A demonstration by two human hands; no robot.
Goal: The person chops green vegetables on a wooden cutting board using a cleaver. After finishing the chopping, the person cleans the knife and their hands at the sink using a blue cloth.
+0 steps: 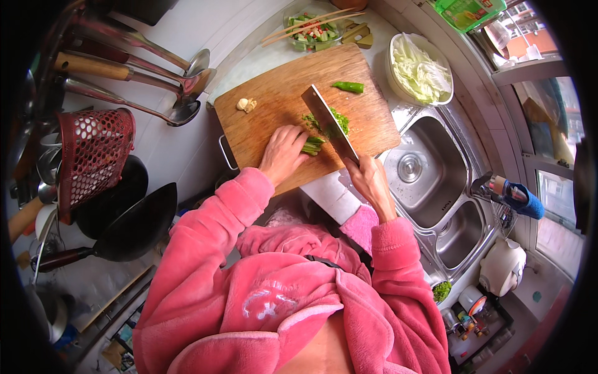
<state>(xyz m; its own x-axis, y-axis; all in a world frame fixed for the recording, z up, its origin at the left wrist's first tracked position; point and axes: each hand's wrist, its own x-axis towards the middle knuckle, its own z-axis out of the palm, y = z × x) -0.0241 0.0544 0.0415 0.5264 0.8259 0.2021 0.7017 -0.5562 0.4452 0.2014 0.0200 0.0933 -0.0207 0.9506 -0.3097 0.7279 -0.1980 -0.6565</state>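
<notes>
My right hand grips the handle of a broad cleaver, whose blade slants up and left across the wooden cutting board. Under the fingers of my left hand lies a bundle of green stalks, held down against the board. Chopped green pieces are scattered around the blade, which partly hides them. Farther up the board is a green chili pepper. Some garlic sits near the board's left edge.
A bowl of cut vegetables with chopsticks across it stands behind the board. At right are a white bowl of cabbage leaves and a steel double sink. Ladles hang on the left wall above a black wok.
</notes>
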